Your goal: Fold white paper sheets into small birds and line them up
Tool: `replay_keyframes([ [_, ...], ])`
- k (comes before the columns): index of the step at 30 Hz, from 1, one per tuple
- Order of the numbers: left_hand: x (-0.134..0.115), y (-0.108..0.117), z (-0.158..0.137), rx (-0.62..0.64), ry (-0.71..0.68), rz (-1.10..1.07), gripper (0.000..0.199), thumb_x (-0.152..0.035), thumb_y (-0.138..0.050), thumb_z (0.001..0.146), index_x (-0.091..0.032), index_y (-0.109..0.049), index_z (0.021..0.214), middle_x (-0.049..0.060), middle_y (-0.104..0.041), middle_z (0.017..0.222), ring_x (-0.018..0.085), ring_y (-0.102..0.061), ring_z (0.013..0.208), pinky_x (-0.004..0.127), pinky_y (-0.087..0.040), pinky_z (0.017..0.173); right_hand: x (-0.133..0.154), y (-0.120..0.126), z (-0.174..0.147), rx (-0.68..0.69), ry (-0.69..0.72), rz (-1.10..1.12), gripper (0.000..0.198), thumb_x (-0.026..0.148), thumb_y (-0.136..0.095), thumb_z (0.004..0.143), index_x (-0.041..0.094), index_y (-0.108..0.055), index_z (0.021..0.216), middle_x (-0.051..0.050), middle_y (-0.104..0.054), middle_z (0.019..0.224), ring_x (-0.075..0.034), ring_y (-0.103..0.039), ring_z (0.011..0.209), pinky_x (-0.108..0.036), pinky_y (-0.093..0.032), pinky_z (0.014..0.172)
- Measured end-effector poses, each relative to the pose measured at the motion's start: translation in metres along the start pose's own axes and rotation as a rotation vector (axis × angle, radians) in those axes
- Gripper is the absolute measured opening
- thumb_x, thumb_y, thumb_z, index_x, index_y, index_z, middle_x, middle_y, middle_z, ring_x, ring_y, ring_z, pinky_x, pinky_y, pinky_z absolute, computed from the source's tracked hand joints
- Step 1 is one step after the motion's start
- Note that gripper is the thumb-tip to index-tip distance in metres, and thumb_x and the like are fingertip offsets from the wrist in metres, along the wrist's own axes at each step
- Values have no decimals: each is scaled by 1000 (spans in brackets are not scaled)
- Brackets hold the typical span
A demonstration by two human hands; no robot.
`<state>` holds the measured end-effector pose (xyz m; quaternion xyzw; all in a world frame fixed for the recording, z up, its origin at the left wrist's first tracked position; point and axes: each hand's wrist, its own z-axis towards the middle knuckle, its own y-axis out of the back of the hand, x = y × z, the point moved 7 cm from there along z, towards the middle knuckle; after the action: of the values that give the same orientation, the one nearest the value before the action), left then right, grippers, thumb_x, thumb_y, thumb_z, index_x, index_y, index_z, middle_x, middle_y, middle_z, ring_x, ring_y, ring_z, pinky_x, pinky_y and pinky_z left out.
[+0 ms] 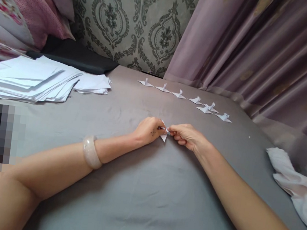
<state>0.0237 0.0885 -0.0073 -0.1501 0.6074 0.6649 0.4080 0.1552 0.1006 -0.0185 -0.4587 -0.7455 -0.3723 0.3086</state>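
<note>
My left hand [149,130] and right hand [186,134] both pinch one small white, sharply pointed folded paper [164,137] over softly wrinkled grey cloth [139,187].

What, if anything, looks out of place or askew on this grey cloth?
One small folded paper sits slightly nearer the camera than the row of folded papers, breaking their line. The large paper stack at left also looks untidy, its edges jutting out unevenly. I see no spill.
</note>
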Motion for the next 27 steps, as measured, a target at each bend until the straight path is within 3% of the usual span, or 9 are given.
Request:
replay_keyframes([
  [11, -3, 1, 0, -2, 14, -33, 13, -22, -62, 80, -17, -74, 77, 2, -69, 73, 13, -56, 63, 22, -40, 61, -5, 3, 0, -4, 40, -10, 18, 19, -66, 68, 16, -52, 57, 8, -39, 47, -1, -21, 36, -18, -9, 33],
  [17, -4, 2, -2, -11, 29, -85, 14, -21, -61, 81, -17, -74, 77, 2, -69, 74, 12, -55, 64, 21, -39, 59, -9, 5, 0, 40, 19, 79, 12, 21, -65, 72, 14, -58, 65, 1, -58, 63, 0, -28, 37, -16, -14, 31],
  [27, -4, 0, -3, 12, 26, -11, 13, -23, -62, 83, -19, -75, 84, 1, -71, 79, 12, -58, 68, 22, -40, 62, -12, 4, 7, 66, 90, 32, 13, 19, -65, 72, 13, -59, 62, 2, -58, 59, 1, -28, 34, -16, -13, 30],
])
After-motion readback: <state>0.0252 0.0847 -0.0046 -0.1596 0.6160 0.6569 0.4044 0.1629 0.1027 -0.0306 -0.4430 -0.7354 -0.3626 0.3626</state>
